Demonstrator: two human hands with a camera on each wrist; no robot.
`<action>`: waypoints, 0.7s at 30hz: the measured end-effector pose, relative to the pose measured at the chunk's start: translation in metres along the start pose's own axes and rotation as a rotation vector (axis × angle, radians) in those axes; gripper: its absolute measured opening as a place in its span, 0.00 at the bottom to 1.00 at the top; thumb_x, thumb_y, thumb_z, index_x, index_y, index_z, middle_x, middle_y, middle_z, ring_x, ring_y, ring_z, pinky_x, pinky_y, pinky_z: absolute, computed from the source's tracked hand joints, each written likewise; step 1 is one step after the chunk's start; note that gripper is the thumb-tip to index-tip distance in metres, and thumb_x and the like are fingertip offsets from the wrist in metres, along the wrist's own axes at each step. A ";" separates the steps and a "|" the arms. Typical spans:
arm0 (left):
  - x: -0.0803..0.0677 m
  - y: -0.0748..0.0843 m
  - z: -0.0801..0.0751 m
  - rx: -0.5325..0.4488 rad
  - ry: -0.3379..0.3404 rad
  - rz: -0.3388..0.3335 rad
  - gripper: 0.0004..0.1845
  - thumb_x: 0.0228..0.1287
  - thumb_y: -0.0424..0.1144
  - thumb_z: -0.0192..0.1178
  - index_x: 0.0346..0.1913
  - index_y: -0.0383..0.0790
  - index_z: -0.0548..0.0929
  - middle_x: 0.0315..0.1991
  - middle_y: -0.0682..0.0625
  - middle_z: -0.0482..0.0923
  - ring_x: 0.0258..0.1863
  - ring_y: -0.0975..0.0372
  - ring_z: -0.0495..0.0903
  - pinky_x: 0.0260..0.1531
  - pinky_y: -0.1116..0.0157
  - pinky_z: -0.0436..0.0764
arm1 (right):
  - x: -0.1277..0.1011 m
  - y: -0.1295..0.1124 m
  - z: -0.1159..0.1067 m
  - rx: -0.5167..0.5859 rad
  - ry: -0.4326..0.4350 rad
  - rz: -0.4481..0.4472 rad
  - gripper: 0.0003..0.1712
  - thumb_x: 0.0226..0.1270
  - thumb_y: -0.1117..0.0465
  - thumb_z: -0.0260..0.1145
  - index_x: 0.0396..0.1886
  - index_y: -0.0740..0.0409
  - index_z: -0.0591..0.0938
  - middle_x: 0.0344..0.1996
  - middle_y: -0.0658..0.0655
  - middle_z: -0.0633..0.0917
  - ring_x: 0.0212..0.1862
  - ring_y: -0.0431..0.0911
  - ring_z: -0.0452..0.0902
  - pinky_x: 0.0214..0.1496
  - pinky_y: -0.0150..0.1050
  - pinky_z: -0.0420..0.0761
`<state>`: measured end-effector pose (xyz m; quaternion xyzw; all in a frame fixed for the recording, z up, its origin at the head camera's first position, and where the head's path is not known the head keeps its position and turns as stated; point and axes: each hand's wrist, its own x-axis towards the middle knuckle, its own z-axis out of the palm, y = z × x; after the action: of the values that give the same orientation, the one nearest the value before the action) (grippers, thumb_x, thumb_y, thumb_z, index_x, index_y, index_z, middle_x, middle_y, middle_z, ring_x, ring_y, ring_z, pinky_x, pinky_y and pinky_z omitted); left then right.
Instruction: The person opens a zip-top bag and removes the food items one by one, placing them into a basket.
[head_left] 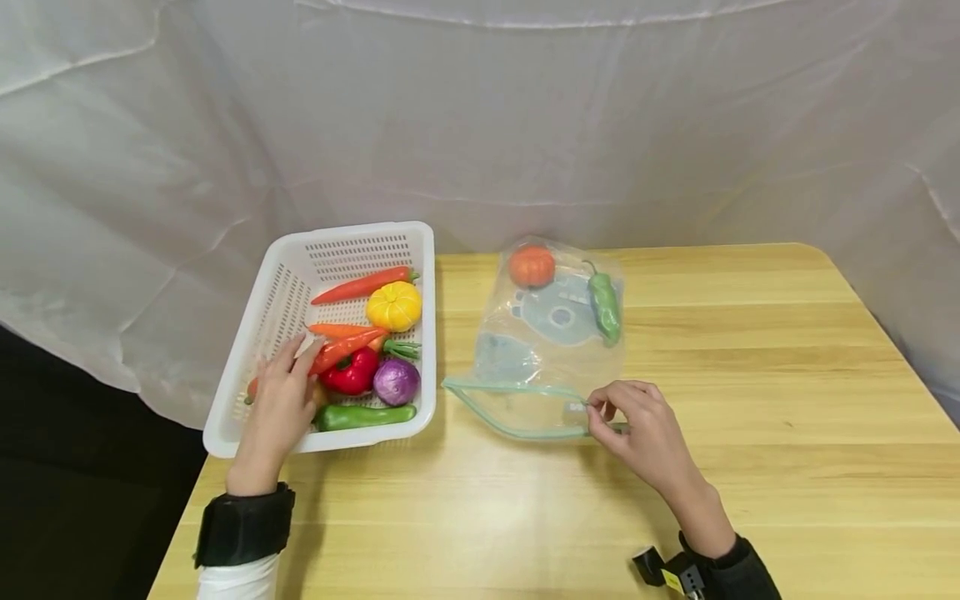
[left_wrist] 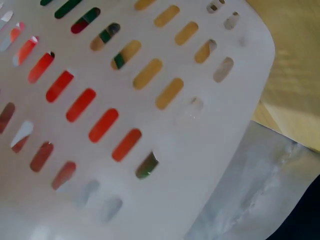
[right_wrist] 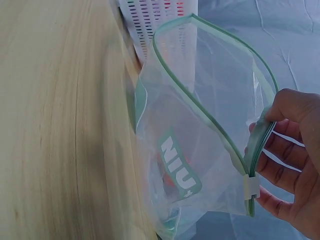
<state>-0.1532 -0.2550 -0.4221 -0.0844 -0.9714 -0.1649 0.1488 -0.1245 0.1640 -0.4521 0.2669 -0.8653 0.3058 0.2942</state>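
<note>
My left hand reaches into a white perforated basket, its fingers over a long red chili pepper that runs beneath it. The chili overlaps a carrot and a red bell pepper. My right hand pinches the green zip edge of a clear zip bag between thumb and fingers, close to its white slider. The bag's mouth gapes toward me. Inside it lie an orange-red pumpkin and a green pepper. The left wrist view shows mostly basket wall, with the left hand out of sight.
Also in the basket are another red chili, a yellow pumpkin, a purple round vegetable and a long green vegetable. Basket and bag stand on a wooden table, with a pale curtain behind it.
</note>
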 end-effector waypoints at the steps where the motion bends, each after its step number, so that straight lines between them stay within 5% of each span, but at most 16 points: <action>1: 0.001 0.000 0.001 -0.014 0.008 0.003 0.32 0.47 0.15 0.55 0.60 0.31 0.69 0.63 0.28 0.61 0.63 0.36 0.59 0.62 0.33 0.52 | 0.000 0.000 0.000 -0.001 -0.001 0.000 0.07 0.44 0.70 0.65 0.24 0.55 0.80 0.19 0.46 0.80 0.24 0.37 0.71 0.39 0.40 0.73; 9: 0.001 0.002 0.005 -0.035 0.024 0.012 0.36 0.41 0.12 0.56 0.60 0.32 0.69 0.63 0.27 0.61 0.64 0.34 0.58 0.64 0.35 0.49 | 0.000 0.000 0.001 -0.001 -0.003 -0.005 0.07 0.45 0.70 0.65 0.24 0.55 0.79 0.19 0.46 0.80 0.24 0.37 0.72 0.39 0.41 0.73; 21: 0.007 0.021 0.000 -0.020 0.017 0.009 0.24 0.55 0.22 0.54 0.58 0.35 0.72 0.63 0.33 0.64 0.65 0.37 0.58 0.62 0.32 0.49 | 0.001 0.000 0.000 0.012 0.002 -0.005 0.07 0.45 0.70 0.65 0.24 0.55 0.80 0.19 0.46 0.81 0.24 0.37 0.72 0.39 0.41 0.73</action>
<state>-0.1552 -0.2349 -0.4133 -0.0887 -0.9680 -0.1749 0.1568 -0.1247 0.1637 -0.4511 0.2705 -0.8624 0.3108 0.2942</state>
